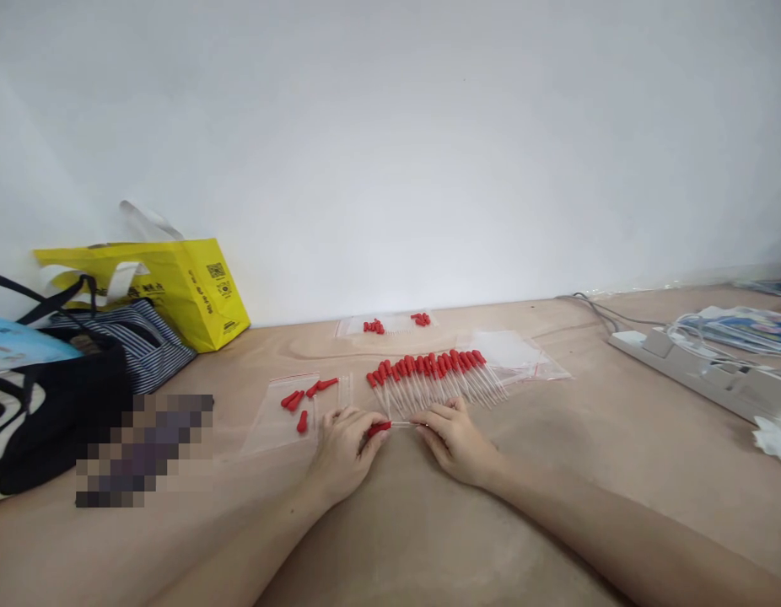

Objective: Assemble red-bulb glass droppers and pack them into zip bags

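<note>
My left hand (351, 445) is closed on a red rubber dropper bulb (379, 428). A clear glass dropper tube (401, 424) runs level from the bulb to my right hand (450, 438), whose fingers pinch its other end. Whether the tube sits inside the bulb is hidden by my fingers. Just beyond my hands lies a row of several droppers (428, 375), red bulbs pointing away and clear tubes toward me. To the left, several loose red bulbs (302, 420) rest on a clear zip bag (270, 421), with a few bare glass tubes (345, 389) beside them.
Near the wall, more red bulbs (421, 319) lie on another clear bag (396, 324). Flat plastic bags (523, 354) lie behind the row. A yellow bag (175, 287) and a black bag (61, 413) stand left. A white power strip (694, 375) with cables lies right.
</note>
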Available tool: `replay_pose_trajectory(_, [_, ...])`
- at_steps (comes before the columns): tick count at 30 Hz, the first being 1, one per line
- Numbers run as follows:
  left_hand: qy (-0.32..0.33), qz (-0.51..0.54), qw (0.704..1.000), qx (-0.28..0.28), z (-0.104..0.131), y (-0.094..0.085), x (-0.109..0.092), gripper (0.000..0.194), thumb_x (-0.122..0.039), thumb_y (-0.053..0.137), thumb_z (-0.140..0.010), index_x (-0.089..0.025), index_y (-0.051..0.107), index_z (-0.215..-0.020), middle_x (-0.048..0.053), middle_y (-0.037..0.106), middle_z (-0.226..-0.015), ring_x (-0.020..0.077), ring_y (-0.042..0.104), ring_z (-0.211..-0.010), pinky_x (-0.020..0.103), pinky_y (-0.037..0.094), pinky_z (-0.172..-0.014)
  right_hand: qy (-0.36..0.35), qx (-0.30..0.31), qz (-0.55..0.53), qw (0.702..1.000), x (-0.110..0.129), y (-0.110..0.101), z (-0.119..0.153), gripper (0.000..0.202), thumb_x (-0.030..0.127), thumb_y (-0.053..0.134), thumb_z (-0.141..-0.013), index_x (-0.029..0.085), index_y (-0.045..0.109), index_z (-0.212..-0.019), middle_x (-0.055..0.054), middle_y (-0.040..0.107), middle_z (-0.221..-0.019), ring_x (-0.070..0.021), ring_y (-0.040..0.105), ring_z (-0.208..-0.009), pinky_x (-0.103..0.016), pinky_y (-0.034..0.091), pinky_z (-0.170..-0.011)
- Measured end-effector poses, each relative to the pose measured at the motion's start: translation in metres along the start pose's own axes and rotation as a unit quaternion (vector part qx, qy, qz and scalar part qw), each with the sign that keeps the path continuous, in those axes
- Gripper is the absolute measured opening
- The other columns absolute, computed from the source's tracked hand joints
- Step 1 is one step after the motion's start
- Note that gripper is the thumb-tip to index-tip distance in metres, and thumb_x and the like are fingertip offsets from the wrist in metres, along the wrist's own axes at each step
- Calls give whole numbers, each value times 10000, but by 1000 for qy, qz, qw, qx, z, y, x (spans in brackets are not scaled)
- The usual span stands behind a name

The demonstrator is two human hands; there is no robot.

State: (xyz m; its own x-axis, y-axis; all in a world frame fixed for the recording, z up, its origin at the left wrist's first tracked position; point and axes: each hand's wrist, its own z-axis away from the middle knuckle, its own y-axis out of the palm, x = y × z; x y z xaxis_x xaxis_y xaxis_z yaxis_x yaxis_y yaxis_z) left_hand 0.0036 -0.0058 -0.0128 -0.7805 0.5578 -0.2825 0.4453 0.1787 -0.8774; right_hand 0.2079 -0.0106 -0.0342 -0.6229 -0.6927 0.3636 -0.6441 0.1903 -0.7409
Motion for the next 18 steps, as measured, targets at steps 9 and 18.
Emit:
replay_pose_trajectory(9, [-9, 22, 1000, -5, -1, 1, 1, 158, -292, 433, -832, -240, 575, -878, -9, 656, -856, 190, 562, -820, 378, 297, -799, 0, -3, -11, 1000, 1, -1, -1, 226, 147, 392, -847, 192, 569, -980, -30, 622, -792, -127, 527, -705, -295, 278, -727])
replay_pose_trajectory(18, [10, 58, 998, -10, 0, 1, 1, 200, -315, 428, -831, -225, 606, -852, 2, 656, -794, 176, 568, -774, 362, 323, -794, -16, 14, -12, 1000, 8, -1, -1, 181, 192, 397, -860, 184, 572, -902, -15, 622, -753, -114, 518, -661, -270, 288, -698])
